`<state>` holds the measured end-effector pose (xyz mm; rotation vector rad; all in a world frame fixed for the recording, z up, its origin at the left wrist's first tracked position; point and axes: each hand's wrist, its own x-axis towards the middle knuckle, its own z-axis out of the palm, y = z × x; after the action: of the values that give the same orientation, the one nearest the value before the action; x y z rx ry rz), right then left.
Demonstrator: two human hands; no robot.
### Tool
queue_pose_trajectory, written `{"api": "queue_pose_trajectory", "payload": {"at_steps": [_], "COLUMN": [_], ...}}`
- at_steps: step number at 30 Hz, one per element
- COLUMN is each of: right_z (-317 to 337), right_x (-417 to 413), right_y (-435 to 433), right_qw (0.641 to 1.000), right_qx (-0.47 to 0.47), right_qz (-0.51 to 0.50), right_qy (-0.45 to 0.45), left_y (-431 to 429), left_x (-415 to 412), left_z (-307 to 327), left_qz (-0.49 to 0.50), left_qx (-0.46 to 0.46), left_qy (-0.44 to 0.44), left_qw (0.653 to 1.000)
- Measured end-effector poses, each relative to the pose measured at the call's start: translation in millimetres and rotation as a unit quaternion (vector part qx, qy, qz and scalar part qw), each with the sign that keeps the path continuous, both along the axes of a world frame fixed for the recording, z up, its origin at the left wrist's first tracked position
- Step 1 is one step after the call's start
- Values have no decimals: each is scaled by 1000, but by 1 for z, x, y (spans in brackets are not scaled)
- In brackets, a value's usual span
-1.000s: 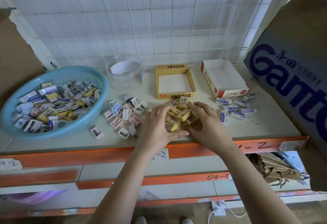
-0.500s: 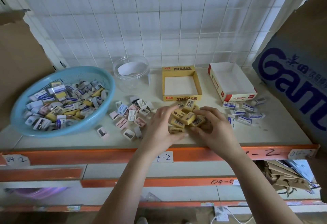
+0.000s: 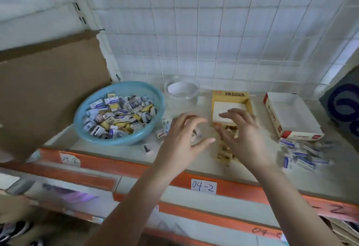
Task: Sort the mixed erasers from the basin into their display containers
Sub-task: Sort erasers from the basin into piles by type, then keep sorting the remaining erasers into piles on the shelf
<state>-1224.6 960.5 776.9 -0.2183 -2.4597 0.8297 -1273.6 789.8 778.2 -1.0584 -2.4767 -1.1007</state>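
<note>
Blue basin (image 3: 116, 142) far left on shelf (image 3: 252, 170), full of mixed erasers (image 3: 118, 117). Yellow box (image 3: 231, 95) far centre. L hand (image 3: 180, 140) spread wide, holds nothing. R hand (image 3: 244, 138) curved over yellow erasers (image 3: 223, 155) near the edge; too blurred, can't tell its grip.

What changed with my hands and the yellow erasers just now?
Both hands lifted off the pile of yellow erasers. Left hand let go, fingers spread; right hand moved toward the yellow cardboard box, its grip too blurred to judge. Blue plastic basin stayed put.
</note>
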Motion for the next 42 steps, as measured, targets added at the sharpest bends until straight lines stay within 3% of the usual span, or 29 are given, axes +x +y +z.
{"api": "queue_pose_trajectory", "payload": {"at_steps": [6,13,19,28,32,35,42], "right_z": [25,43,47,43,33,18,6], "right_x": [-47,-94,-132,-193,-214,-221,-233], "right_y": [-62,-122,-151,-176,-186,-193,-206], "right_qw": [994,971,953,945,939,933,938], "right_qx": [-1,11,42,85,39,67,159], "right_qz": [113,232,282,248,230,216,155], "right_qy": [-15,-53,-106,-196,-252,-280,-266], "left_y": [-91,-178,-206,-204,-195,-191,-193], "left_x": [-24,-55,-80,-131,-163,-177,-189], "left_z": [32,36,35,35,27,21,19], "left_qz": [113,244,267,224,207,221,235], "left_qx": [-2,-58,-80,-121,-250,-311,-273], "left_qy": [26,-58,-99,-89,-29,-9,-33], "left_qw": [993,966,955,963,946,924,932]}}
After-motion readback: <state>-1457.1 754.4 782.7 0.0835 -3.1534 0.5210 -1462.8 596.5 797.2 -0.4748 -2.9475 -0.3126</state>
